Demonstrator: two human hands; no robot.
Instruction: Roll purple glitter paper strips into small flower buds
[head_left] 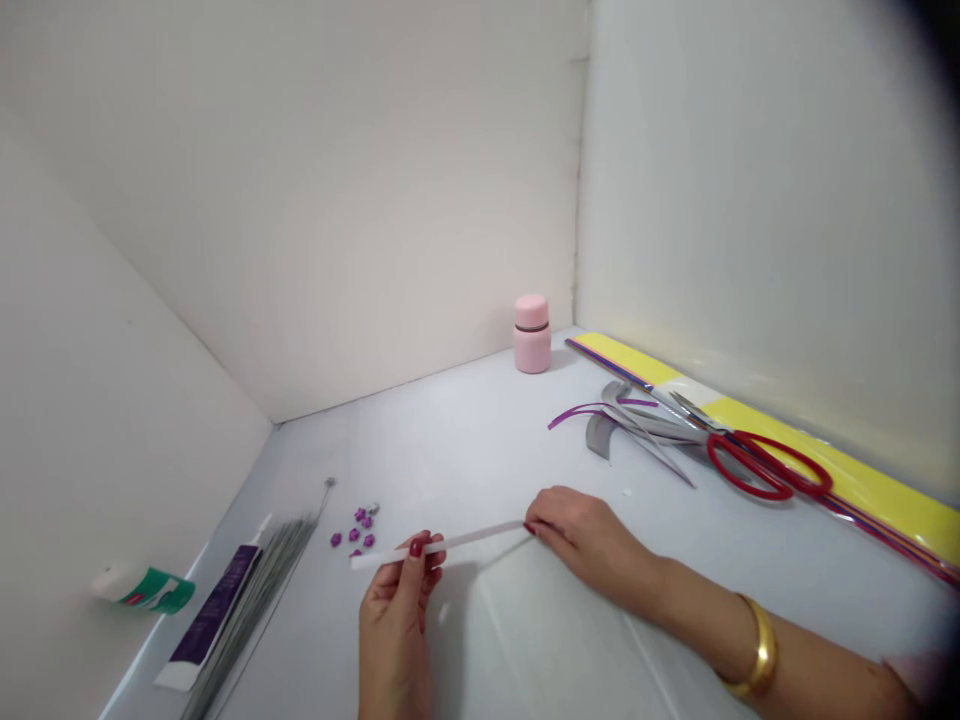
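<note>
A narrow white paper strip (480, 535) stretches between my two hands above the table. My left hand (405, 595) pinches it near its left end, thumb on top, with a short length sticking out to the left. The other end is between the closed fingertips of my right hand (574, 530), which rests low over the tabletop. Just beyond my left hand lie several small purple folded stars (354, 535), one partly hidden by the strip. A silver star (373, 509) is among them.
Left are a purple tube (217, 610), a bundle of grey wires (259, 600) and a green-and-white bottle (146, 588). A pink flask (532, 335) stands at the back. Right lie grey and purple strips (637, 425), red-handled scissors (765, 465) and a yellow packet (795, 430) along the wall.
</note>
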